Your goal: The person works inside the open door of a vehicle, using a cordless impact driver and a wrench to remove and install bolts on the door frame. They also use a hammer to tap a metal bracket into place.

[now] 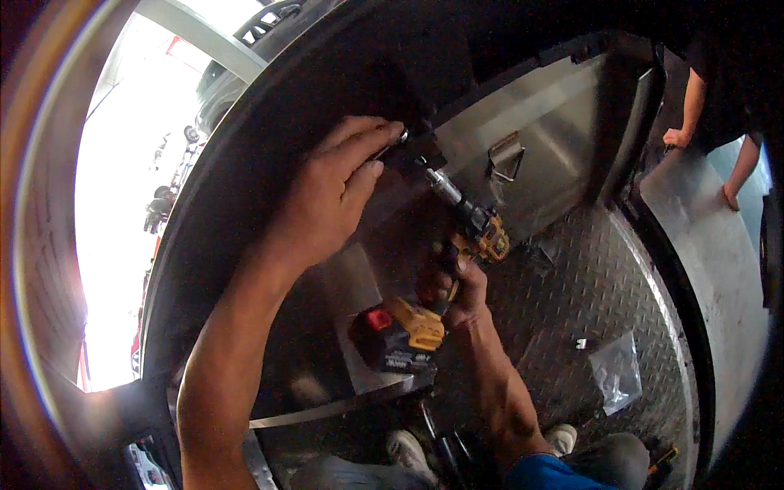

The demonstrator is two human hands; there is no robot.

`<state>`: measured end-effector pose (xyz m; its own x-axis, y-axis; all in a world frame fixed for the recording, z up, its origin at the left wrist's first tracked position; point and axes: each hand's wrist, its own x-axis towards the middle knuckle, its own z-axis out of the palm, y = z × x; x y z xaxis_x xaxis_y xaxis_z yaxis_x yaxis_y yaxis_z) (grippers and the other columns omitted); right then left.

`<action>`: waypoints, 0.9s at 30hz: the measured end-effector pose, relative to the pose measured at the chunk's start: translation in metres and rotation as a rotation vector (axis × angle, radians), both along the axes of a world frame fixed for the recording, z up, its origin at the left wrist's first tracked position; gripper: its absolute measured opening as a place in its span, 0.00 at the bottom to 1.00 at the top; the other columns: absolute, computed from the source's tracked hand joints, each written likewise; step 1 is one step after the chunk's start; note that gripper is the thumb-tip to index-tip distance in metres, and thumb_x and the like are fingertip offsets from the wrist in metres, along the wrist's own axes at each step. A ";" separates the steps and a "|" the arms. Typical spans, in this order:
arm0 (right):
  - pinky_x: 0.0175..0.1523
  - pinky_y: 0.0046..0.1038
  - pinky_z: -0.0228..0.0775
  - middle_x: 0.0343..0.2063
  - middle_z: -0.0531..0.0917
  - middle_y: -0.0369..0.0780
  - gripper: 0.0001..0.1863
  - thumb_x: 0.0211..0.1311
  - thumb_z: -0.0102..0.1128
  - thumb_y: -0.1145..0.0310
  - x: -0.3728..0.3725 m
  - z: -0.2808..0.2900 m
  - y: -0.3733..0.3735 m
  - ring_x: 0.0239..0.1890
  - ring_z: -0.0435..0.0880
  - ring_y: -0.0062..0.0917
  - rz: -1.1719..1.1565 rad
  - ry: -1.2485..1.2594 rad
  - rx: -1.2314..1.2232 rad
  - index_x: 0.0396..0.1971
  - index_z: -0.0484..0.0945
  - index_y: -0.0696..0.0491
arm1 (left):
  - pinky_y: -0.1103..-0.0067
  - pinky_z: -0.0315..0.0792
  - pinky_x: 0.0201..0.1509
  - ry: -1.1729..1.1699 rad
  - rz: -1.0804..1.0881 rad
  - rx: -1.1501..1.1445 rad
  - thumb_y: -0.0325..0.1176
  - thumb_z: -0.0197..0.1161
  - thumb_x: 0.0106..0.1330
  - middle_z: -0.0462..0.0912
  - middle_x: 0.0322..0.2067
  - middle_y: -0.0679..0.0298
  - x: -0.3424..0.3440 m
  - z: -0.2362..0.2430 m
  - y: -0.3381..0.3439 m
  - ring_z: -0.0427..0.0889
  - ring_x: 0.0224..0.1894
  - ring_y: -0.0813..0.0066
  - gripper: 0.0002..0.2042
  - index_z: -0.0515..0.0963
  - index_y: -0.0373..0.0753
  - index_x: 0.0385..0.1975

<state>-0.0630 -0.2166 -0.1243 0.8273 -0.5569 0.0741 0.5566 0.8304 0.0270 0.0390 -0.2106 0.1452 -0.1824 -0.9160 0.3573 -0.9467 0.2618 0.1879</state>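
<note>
My right hand is wrapped round the grip of a yellow and black cordless drill. A bright metal socket on its front points up and left toward a dark edge. Its battery sits low, near a metal panel. My left hand reaches up, just left of the socket tip, with thumb and fingers closed around a small shiny metal piece. Too little of that piece shows to tell its kind. The socket and the piece are apart.
Right of the drill stands a metal panel with a folding handle. Tread-plate floor carries a clear plastic bag and a small white bit. Another person's hands rest on a grey sheet at far right.
</note>
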 end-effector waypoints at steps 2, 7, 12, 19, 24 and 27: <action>0.25 0.25 0.68 0.22 0.76 0.34 0.26 0.48 0.66 0.57 0.000 0.010 0.009 0.20 0.72 0.21 -0.020 -0.112 0.078 0.47 0.74 0.54 | 0.75 0.68 0.57 0.000 0.001 0.006 0.21 0.52 0.64 0.75 0.49 0.52 0.002 -0.001 0.000 0.76 0.53 0.59 0.15 0.74 0.31 0.51; 0.23 0.27 0.64 0.17 0.72 0.35 0.23 0.53 0.63 0.56 -0.010 0.030 0.009 0.18 0.69 0.24 0.048 -0.252 0.071 0.46 0.74 0.53 | 0.72 0.65 0.61 0.040 0.007 0.033 0.24 0.52 0.65 0.74 0.52 0.51 0.004 0.001 0.000 0.73 0.56 0.57 0.16 0.73 0.34 0.53; 0.21 0.27 0.61 0.16 0.71 0.34 0.22 0.53 0.63 0.57 -0.007 0.031 0.013 0.16 0.67 0.23 -0.002 -0.166 0.114 0.45 0.74 0.52 | 0.75 0.69 0.56 -0.019 -0.011 -0.034 0.20 0.52 0.64 0.75 0.48 0.53 0.001 -0.001 0.001 0.76 0.52 0.60 0.16 0.73 0.33 0.52; 0.20 0.23 0.58 0.16 0.71 0.34 0.22 0.52 0.64 0.56 0.000 0.034 0.016 0.15 0.67 0.22 -0.014 -0.176 0.109 0.45 0.75 0.51 | 0.75 0.70 0.54 0.011 0.001 -0.042 0.22 0.53 0.64 0.75 0.49 0.54 0.001 0.000 0.001 0.77 0.51 0.59 0.15 0.74 0.33 0.51; 0.21 0.23 0.61 0.16 0.71 0.34 0.22 0.52 0.64 0.55 0.001 0.033 0.018 0.16 0.68 0.22 -0.024 -0.156 0.114 0.44 0.76 0.51 | 0.72 0.64 0.62 0.048 0.017 0.021 0.25 0.51 0.66 0.73 0.53 0.53 0.007 -0.002 0.004 0.72 0.56 0.57 0.17 0.72 0.37 0.55; 0.22 0.23 0.63 0.17 0.72 0.34 0.21 0.53 0.63 0.55 0.001 0.030 0.018 0.17 0.70 0.22 -0.030 -0.161 0.118 0.44 0.76 0.52 | 0.72 0.64 0.62 0.051 0.025 0.028 0.25 0.51 0.66 0.72 0.53 0.54 0.008 0.000 0.004 0.72 0.56 0.57 0.17 0.72 0.37 0.55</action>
